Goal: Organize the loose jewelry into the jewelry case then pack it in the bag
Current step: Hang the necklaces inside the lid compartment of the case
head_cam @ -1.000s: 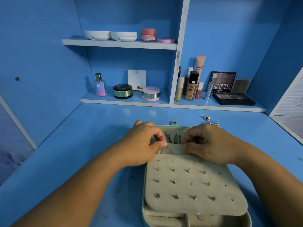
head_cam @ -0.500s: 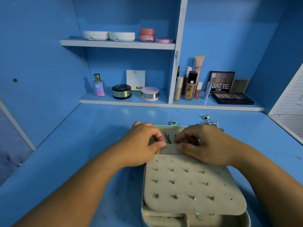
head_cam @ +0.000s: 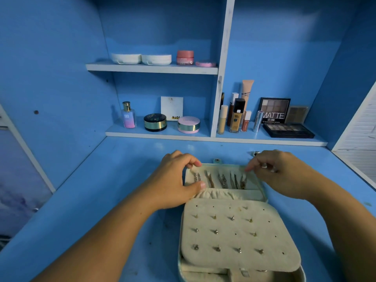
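Note:
The jewelry case [head_cam: 262,269] lies open on the blue desk, beige inside. Its earring panel [head_cam: 240,233] carries several studs. In the raised lid [head_cam: 215,193] several chains [head_cam: 223,180] hang in a row above an elastic pocket. My left hand [head_cam: 173,180] grips the lid's left edge, thumb on the pocket rim, fingers curled over the top corner. My right hand [head_cam: 280,171] is at the lid's upper right rim, fingers curled, pinching the top of the rightmost chain [head_cam: 243,181]. A small silver bit shows between its fingers. Loose jewelry [head_cam: 255,153] lies just behind that hand.
Behind the case runs a low shelf [head_cam: 158,135] with a perfume bottle [head_cam: 128,116], compacts, foundation bottles [head_cam: 236,117] and eyeshadow palettes [head_cam: 288,130]. An upper shelf [head_cam: 152,68] holds jars. Blue walls close in left and right. No bag is in view.
My hands have spread apart from the middle of the lid to its left and right edges. The row of chains in the lid is now uncovered.

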Motion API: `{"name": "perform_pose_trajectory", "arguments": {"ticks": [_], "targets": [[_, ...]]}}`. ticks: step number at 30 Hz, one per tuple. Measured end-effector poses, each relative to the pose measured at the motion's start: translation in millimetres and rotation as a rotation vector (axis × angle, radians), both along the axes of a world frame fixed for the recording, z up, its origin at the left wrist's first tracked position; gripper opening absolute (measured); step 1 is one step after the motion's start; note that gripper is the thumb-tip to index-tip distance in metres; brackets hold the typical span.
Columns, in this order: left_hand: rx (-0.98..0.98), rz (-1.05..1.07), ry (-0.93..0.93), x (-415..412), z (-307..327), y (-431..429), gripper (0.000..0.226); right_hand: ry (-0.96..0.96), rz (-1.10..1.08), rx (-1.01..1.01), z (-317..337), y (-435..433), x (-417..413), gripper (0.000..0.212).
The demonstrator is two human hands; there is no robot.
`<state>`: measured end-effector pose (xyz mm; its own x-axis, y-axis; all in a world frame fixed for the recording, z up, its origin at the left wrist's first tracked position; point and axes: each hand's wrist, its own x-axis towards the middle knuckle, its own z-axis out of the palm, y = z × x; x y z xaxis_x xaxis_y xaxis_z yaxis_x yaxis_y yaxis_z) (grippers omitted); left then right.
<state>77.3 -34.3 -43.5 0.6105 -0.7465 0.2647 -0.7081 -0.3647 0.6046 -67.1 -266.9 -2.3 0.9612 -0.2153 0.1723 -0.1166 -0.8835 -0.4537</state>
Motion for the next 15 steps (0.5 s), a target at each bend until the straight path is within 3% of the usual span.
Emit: {"name": "perform_pose_trajectory", "arguments": {"ticks": [4, 8, 15], "targets": [[0.023, 0.027, 0.004, 6.3, -5.3, 0.6, 0.055, 0.167, 0.104, -0.150, -2.1, 19.2, 0.6, 0.026], [0.053, 0.013, 0.000, 7.5, -7.9, -0.1, 0.049, 0.200, 0.081, -0.189, 3.4, 20.6, -5.9, 0.015], [-0.006, 0.018, 0.011, 7.3, -11.3, 0.5, 0.046, 0.198, 0.093, -0.138, 2.4, 20.1, -5.9, 0.020]]}}
